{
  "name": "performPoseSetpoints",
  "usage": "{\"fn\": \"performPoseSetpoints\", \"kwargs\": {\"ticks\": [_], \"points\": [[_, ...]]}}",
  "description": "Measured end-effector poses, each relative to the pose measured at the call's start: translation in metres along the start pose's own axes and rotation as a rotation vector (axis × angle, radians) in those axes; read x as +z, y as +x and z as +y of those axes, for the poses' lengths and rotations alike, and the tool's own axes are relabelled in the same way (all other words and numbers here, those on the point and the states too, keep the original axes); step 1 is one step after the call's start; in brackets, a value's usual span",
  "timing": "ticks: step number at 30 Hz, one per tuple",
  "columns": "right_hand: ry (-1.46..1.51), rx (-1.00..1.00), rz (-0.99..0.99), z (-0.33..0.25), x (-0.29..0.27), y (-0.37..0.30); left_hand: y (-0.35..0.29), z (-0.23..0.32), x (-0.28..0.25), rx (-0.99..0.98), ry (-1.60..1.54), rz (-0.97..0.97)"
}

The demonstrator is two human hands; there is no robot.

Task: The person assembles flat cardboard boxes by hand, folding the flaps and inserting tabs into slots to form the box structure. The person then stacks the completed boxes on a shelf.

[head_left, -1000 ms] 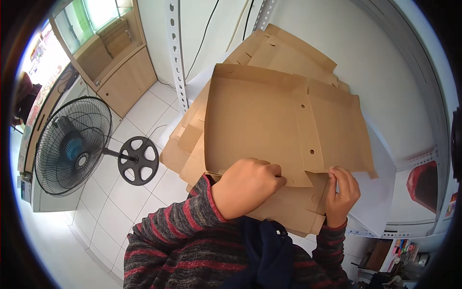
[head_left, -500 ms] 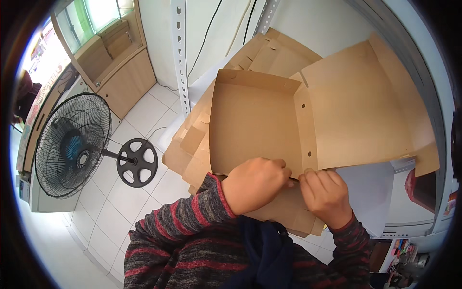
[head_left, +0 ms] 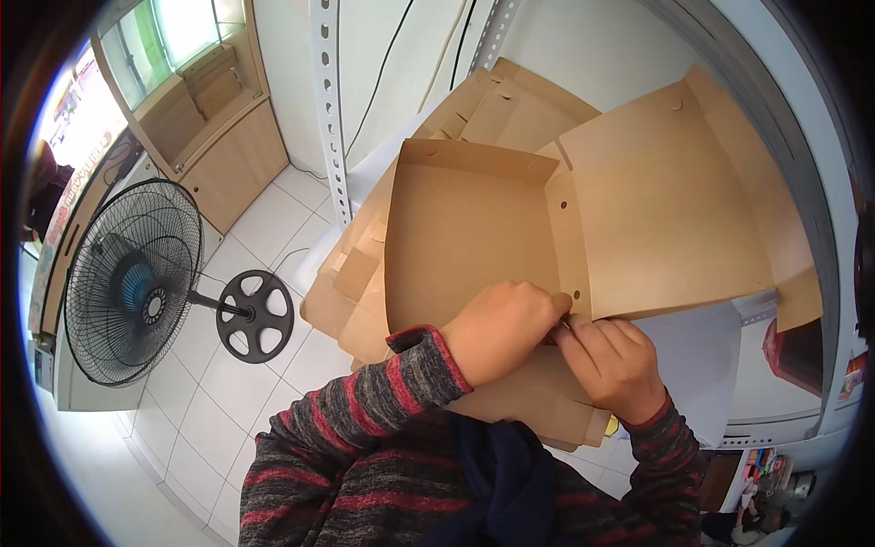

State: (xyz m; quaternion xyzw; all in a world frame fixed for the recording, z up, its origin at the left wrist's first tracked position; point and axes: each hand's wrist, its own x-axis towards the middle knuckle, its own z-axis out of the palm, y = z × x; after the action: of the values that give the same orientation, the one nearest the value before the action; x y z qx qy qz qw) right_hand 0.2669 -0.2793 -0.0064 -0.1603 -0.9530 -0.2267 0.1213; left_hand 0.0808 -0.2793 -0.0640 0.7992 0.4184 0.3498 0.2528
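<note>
A brown cardboard box (head_left: 474, 219) lies in front of me with its walls standing up and its lid (head_left: 670, 196) folded out to the right. At the near corner by the lid hinge, my left hand (head_left: 510, 324) is closed, its fingertips pinching the edge of the box. Right beside it my right hand (head_left: 611, 360) is closed on the same corner, the two hands' fingertips nearly touching. The exact tab between the fingers is hidden. Two small round holes show along the hinge strip.
Flat cardboard blanks (head_left: 351, 283) are stacked under the box. A black standing fan (head_left: 137, 283) is on the tiled floor (head_left: 219, 401) to the left, near a wooden cabinet (head_left: 232, 169). A perforated metal post (head_left: 330, 109) rises behind the stack.
My left hand has shifted right to the hinge corner, closer to my right hand. The view has moved slightly; the box remains unfolded with its lid out.
</note>
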Motion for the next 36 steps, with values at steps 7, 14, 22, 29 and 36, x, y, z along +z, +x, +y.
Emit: {"fn": "performPoseSetpoints", "kwargs": {"ticks": [7,14,22,29,36], "points": [[0.147,0.037,0.283,-0.004,0.013,-0.042,0.0,-0.001,0.0,0.053,-0.004,0.003],[0.028,0.055,0.348,-0.003,0.043,-0.043,0.0,-0.002,0.001,0.073,0.022,0.046],[0.14,-0.02,0.133,0.001,0.037,-0.036,-0.005,-0.003,0.002,0.041,0.011,0.071],[0.145,-0.168,0.152,0.003,0.04,-0.035,-0.002,-0.002,-0.001,0.051,0.123,0.097],[0.12,-0.154,0.137,0.001,0.042,-0.04,-0.003,-0.005,0.002,0.026,0.11,0.088]]}}
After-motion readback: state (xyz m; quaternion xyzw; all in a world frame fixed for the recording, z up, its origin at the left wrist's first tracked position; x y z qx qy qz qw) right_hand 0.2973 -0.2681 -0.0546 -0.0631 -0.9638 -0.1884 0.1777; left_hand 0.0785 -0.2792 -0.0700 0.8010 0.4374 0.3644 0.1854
